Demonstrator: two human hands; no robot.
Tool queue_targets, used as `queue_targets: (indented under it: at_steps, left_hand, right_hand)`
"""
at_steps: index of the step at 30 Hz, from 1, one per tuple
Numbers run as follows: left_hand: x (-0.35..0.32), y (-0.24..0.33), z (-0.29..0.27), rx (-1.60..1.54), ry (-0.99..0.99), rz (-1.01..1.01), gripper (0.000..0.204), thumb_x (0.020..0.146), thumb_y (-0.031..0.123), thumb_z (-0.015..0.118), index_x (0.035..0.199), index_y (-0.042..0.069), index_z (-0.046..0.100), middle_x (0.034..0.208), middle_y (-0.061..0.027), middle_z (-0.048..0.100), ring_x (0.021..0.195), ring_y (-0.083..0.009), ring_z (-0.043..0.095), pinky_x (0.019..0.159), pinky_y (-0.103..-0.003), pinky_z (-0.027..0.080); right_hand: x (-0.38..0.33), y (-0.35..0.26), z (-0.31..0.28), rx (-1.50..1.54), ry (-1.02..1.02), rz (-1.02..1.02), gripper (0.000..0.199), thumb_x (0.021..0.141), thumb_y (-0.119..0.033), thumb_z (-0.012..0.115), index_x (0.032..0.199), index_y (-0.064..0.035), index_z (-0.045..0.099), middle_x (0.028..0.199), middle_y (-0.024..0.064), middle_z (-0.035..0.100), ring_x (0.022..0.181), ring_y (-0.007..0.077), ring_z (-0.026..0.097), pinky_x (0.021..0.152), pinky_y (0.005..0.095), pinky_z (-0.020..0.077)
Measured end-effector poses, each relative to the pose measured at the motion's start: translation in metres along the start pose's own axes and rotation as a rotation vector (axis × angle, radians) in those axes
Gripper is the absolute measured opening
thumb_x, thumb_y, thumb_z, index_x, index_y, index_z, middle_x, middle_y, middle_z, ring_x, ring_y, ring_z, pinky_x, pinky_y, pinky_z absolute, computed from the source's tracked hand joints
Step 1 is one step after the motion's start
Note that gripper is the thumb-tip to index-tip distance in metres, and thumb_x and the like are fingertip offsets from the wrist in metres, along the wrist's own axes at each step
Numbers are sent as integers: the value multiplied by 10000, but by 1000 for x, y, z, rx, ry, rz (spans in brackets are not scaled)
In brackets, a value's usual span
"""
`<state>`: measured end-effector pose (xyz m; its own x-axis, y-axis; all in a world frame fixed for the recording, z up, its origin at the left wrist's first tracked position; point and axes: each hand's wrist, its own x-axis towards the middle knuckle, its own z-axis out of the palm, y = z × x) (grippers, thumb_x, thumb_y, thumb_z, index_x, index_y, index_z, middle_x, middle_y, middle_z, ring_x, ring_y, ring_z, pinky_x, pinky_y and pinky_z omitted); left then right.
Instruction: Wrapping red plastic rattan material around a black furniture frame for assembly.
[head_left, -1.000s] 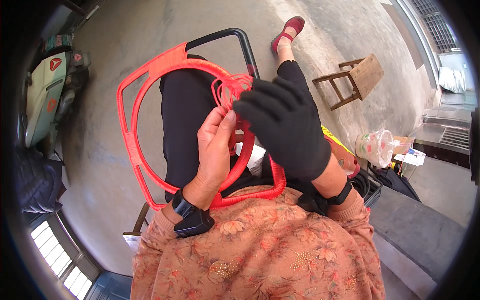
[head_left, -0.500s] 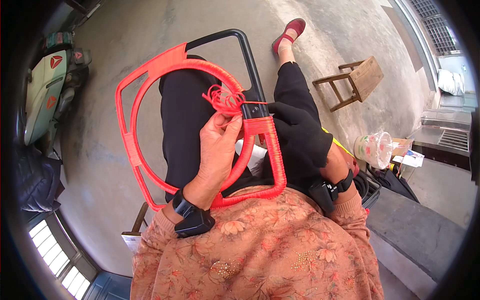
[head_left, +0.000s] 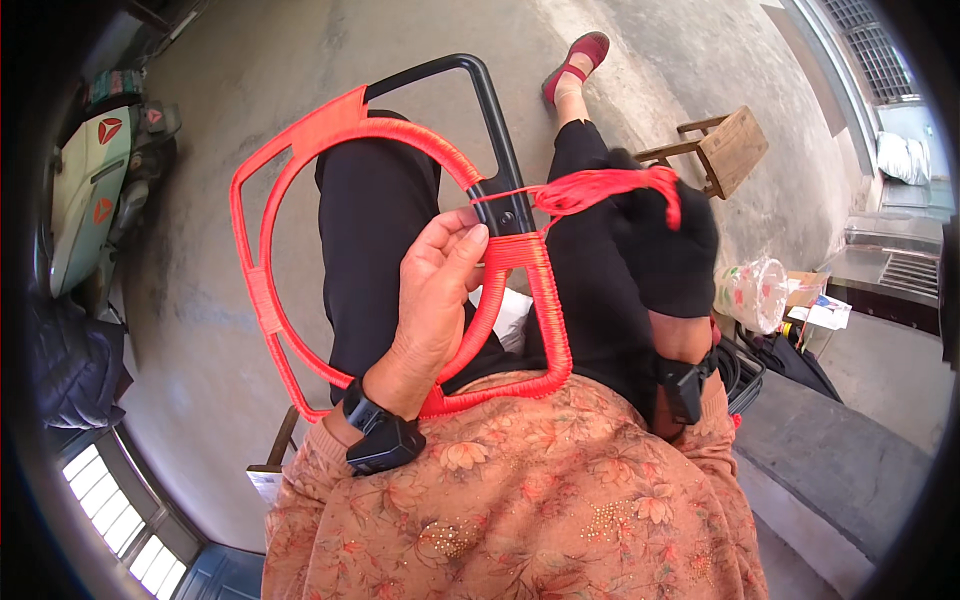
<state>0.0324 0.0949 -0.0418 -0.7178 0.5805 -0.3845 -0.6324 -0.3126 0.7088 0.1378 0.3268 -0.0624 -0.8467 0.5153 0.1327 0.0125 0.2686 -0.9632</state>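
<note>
Pinching the frame [head_left: 515, 255] over the lap [head_left: 600, 310], near its three o'clock side, with the bare left hand [head_left: 432, 278]; clutching, probably, given the blur, the red cord bundle [head_left: 590, 190] beyond three in the gloved right hand [head_left: 672, 250]. Mostly wrapped already; still bare from twelve to three.

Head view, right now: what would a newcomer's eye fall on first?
Probably the frame wrapped in bright red-orange cord across the person's lap, black and unwrapped toward its upper right, with the bare left hand at the inner edge there. Next, the bundle of red cord stretching right to the black-gloved right hand. Then the red shoe at top centre-right.
</note>
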Motion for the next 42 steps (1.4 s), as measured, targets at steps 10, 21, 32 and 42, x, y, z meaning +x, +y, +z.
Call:
queue_targets:
  at_steps: [10, 21, 32, 42]
  left_hand:
    - [-2, -4, -3, -1, -6, 24, 156, 937, 97, 548, 1082, 41, 532, 952, -96, 661, 798, -160, 668, 667, -280, 561]
    - [1, -3, -1, 143, 2, 0, 97, 919, 99, 584, 974, 44, 525, 828, -83, 657, 610, -155, 648, 516, -242, 528]
    - [0, -1, -7, 26, -11, -12, 100, 939, 156, 558, 907, 63, 538, 831, -83, 660, 643, -151, 652, 579, -272, 561]
    - [-2, -1, -5, 24, -35, -55, 101, 937, 155, 564, 902, 63, 541, 831, -86, 657, 624, -162, 652, 591, -275, 565]
  right_hand:
    - [-3, -51, 0, -11, -287, 544, 344, 833, -150, 650, 1151, -35, 586, 996, 28, 639, 814, 133, 588, 740, 286, 474]
    - [-1, -110, 38, -212, -304, 331, 147, 785, -160, 703, 840, -31, 662, 674, 64, 614, 633, 80, 580, 580, 264, 447]
    - [-2, -69, 26, 297, -161, 449, 233, 865, -102, 606, 1069, 9, 576, 915, 29, 605, 820, 79, 555, 733, 238, 456]
    - [2, 40, -69, 1080, 251, 411, 252, 950, -226, 532, 1070, -6, 557, 926, 85, 618, 892, 219, 585, 836, 344, 475]
